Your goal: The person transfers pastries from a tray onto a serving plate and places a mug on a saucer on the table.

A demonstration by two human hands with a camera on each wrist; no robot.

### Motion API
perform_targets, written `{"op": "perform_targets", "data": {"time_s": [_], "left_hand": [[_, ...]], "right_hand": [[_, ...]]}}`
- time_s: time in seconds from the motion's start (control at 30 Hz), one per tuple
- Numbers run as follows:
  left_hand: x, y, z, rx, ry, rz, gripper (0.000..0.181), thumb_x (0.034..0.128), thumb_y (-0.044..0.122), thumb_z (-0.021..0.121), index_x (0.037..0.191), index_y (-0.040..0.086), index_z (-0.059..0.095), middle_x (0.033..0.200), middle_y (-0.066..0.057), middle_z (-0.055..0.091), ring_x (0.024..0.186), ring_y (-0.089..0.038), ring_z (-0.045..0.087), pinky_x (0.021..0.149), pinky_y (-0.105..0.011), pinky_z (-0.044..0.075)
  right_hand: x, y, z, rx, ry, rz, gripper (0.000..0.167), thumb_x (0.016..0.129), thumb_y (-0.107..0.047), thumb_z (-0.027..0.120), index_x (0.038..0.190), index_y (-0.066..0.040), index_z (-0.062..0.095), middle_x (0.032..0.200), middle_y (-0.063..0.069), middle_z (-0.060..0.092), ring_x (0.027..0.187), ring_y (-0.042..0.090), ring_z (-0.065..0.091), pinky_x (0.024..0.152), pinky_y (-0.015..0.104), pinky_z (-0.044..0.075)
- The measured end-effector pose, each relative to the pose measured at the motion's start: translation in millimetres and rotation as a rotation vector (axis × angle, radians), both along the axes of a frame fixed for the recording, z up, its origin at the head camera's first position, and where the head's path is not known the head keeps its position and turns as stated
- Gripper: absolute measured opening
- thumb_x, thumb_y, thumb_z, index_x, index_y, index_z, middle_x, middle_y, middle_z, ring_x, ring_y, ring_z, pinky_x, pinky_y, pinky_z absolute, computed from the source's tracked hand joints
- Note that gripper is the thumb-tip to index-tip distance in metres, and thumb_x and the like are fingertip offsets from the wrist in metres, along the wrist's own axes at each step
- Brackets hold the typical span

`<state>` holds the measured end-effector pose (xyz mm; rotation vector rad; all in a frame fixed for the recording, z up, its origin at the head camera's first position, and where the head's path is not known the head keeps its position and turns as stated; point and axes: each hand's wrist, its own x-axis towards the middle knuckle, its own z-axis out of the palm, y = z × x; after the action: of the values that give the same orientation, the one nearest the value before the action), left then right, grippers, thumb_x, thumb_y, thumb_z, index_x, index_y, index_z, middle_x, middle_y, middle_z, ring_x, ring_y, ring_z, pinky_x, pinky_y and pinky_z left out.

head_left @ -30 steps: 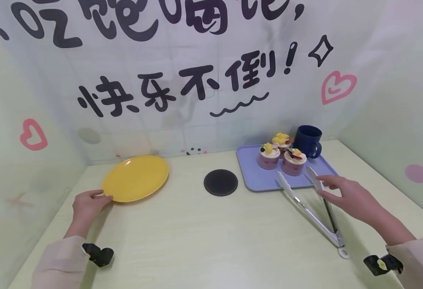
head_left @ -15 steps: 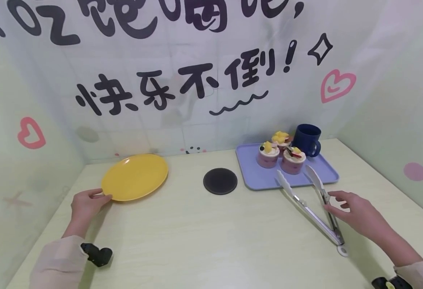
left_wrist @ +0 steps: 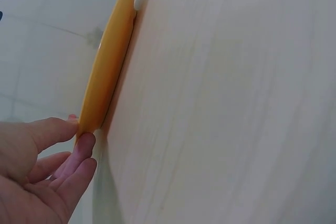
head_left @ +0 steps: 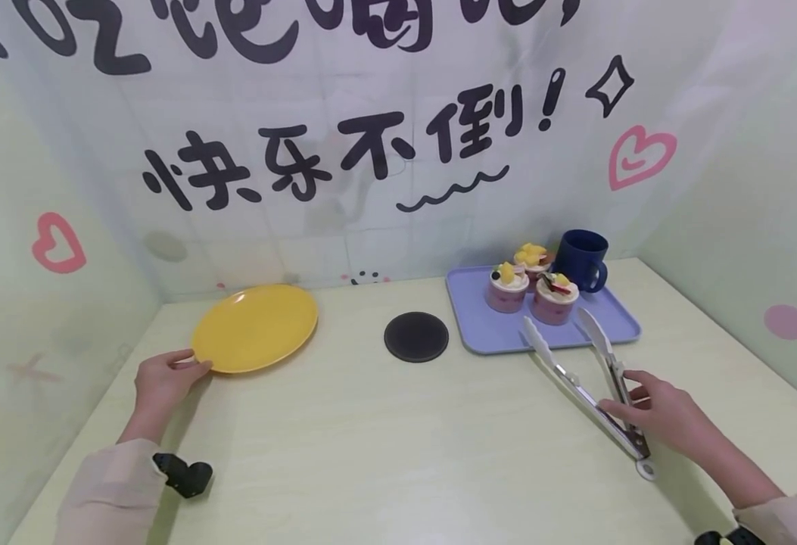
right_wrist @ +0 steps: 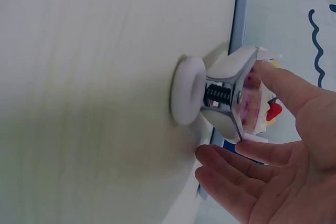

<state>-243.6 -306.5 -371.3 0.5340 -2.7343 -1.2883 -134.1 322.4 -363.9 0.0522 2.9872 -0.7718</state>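
My left hand [head_left: 163,386] pinches the near left rim of a yellow plate [head_left: 255,329], thumb on top and fingertips below, as the left wrist view shows. The plate [left_wrist: 107,61] sits at the table's back left. On the right, a pair of metal tongs [head_left: 585,393] lies spread, its pale tips over the front edge of a purple tray [head_left: 480,341]. My right hand [head_left: 674,416] spans the tongs near their hinge end. In the right wrist view, the thumb is at one arm and a fingertip at the other; the tongs' white ring [right_wrist: 189,90] faces the camera.
Several things stand on the tray: dessert cups, among them a front cup [head_left: 555,299], and a dark blue mug [head_left: 580,261] at the back right. A black round coaster [head_left: 416,337] lies between plate and tray. A printed cloth backdrop [head_left: 364,227] rises behind the table.
My right hand has moved back from near the tongs' tips toward the hinge end, and its thumb now reaches the left arm. The left hand stays at the plate's rim.
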Motion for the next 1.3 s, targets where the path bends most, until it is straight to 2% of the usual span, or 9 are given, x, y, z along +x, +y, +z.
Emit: {"op": "perform_targets", "data": {"time_s": [0.17,0.3,0.4,0.53,0.67,0.73,0.87,1.03,1.3], "left_hand": [[-0.5,-0.7,-0.1,-0.001,-0.003,0.008,0.062,0.0825,0.028,0.066,0.128,-0.01,0.046,0.105,-0.021,0.064,0.077,-0.008,0.056,0.065,-0.021,0.04],[-0.2,0.3,0.5,-0.003,-0.003,0.011,0.062,0.0827,0.028,0.066,0.128,-0.01,0.046,0.104,-0.022,0.064,0.088,-0.021,0.058,0.069,-0.026,0.04],[-0.2,0.6,1.4,0.002,-0.001,0.009,0.062,0.0834,0.028,0.065,0.128,-0.01,0.045,0.105,-0.023,0.063,0.1,-0.032,0.054,0.075,-0.032,0.041],[0.0,0.5,1.7,0.009,-0.006,0.007,0.062,0.084,0.027,0.064,0.128,-0.011,0.044,0.108,-0.025,0.061,0.105,-0.035,0.052,0.079,-0.037,0.042],[0.2,1.5,1.8,0.002,-0.007,0.0,0.062,0.084,0.027,0.064,0.128,-0.011,0.044,0.109,-0.026,0.06,0.103,-0.035,0.053,0.076,-0.034,0.042],[0.3,2.1,1.7,0.002,-0.006,-0.001,0.061,0.0842,0.026,0.064,0.128,-0.012,0.044,0.11,-0.027,0.059,0.103,-0.035,0.053,0.076,-0.034,0.042],[-0.3,3.1,1.9,0.013,-0.014,0.006,0.062,0.0851,0.026,0.062,0.13,-0.012,0.042,0.115,-0.029,0.056,0.106,-0.037,0.051,0.082,-0.039,0.042],[-0.3,3.7,1.9,0.029,-0.025,0.018,0.063,0.0858,0.027,0.062,0.131,-0.011,0.04,0.119,-0.03,0.052,0.109,-0.039,0.048,0.089,-0.045,0.039],[-1.4,4.0,2.2,0.025,-0.032,0.029,0.063,0.0856,0.026,0.062,0.13,-0.012,0.04,0.121,-0.03,0.05,0.107,-0.038,0.049,0.085,-0.043,0.042]], "right_hand": [[-2.8,-1.3,-1.8,0.011,-0.02,-0.004,0.086,0.082,-0.044,0.064,0.126,0.021,0.03,0.095,0.029,0.06,0.088,0.04,0.058,0.069,0.046,0.049],[-5.2,-3.1,-3.7,0.027,-0.012,0.002,0.089,0.08,-0.042,0.067,0.125,0.025,0.03,0.088,0.024,0.06,0.078,0.031,0.058,0.062,0.039,0.048],[-6.1,-5.7,-4.7,0.035,-0.001,0.0,0.09,0.078,-0.042,0.069,0.123,0.026,0.031,0.083,0.02,0.059,0.07,0.024,0.055,0.056,0.033,0.046],[-6.0,-8.6,-5.2,0.04,-0.005,-0.009,0.091,0.076,-0.045,0.07,0.122,0.024,0.033,0.077,0.015,0.056,0.063,0.02,0.051,0.052,0.031,0.043],[-5.2,-11.0,-6.6,0.048,-0.001,-0.012,0.095,0.073,-0.046,0.072,0.121,0.024,0.032,0.072,0.01,0.052,0.059,0.018,0.048,0.05,0.031,0.042],[-5.4,-11.5,-7.3,0.06,0.008,-0.01,0.097,0.072,-0.046,0.073,0.121,0.026,0.031,0.071,0.012,0.051,0.06,0.019,0.048,0.05,0.032,0.042],[-5.9,-12.4,-8.2,0.097,0.025,-0.012,0.102,0.07,-0.049,0.073,0.119,0.029,0.03,0.081,0.026,0.054,0.068,0.026,0.051,0.058,0.039,0.046],[-6.7,-13.3,-7.6,0.098,0.004,-0.017,0.104,0.071,-0.051,0.072,0.12,0.029,0.028,0.093,0.038,0.052,0.072,0.029,0.053,0.061,0.043,0.047],[-8.9,-13.0,-5.1,0.081,-0.044,-0.023,0.102,0.071,-0.051,0.071,0.12,0.028,0.027,0.088,0.032,0.054,0.068,0.025,0.051,0.056,0.035,0.045]]}}
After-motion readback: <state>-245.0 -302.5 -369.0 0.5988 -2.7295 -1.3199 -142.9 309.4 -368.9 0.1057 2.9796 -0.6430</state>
